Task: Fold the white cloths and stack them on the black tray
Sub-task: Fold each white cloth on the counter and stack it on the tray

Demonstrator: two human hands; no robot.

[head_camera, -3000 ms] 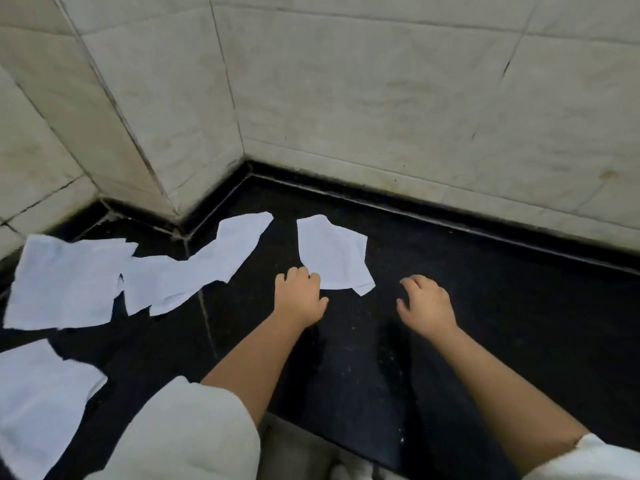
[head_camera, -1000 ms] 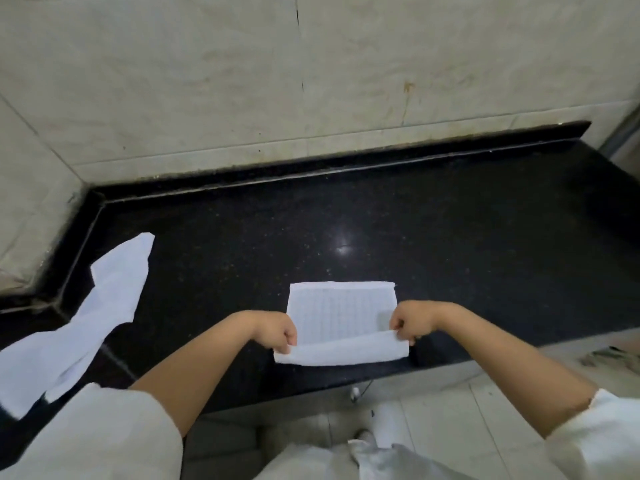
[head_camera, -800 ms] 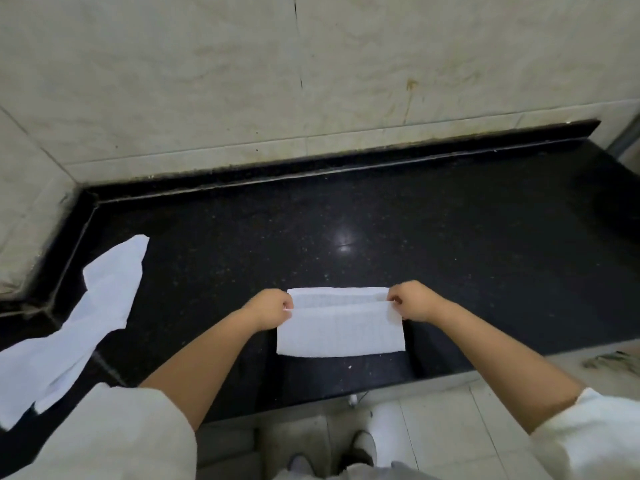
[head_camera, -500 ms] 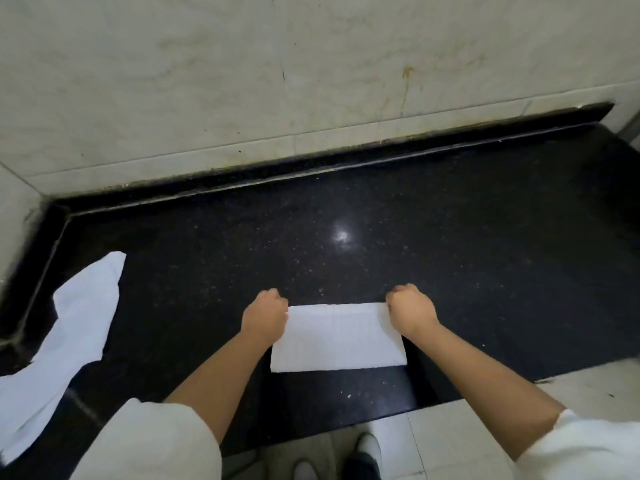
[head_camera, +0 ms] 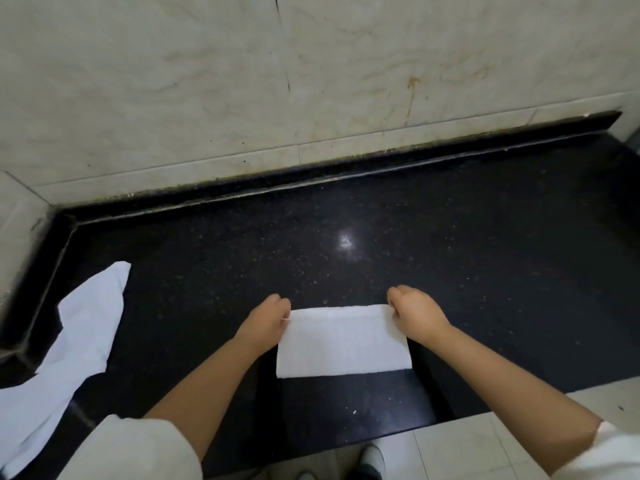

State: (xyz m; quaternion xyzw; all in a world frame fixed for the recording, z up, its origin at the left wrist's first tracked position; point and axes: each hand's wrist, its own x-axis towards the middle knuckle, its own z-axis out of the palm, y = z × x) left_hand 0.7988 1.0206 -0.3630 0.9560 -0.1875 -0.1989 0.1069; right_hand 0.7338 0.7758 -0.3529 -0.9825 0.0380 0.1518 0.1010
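Note:
A white cloth, folded in half into a flat rectangle, lies on the black stone counter near its front edge. My left hand pinches its far left corner with curled fingers. At the far right corner my right hand pinches the cloth the same way. Unfolded white cloths lie crumpled at the left side of the counter. No black tray is in view.
A pale marble wall rises behind the counter and turns the corner at the left. A raised black lip runs along the wall's foot. Light floor tiles and a shoe show below the counter's front edge.
Three seconds ago the cloth lay unfolded near the corner. Both hands moved it right, lifted the near edge over to the far edge, and now hold the folded cloth's far corners down.

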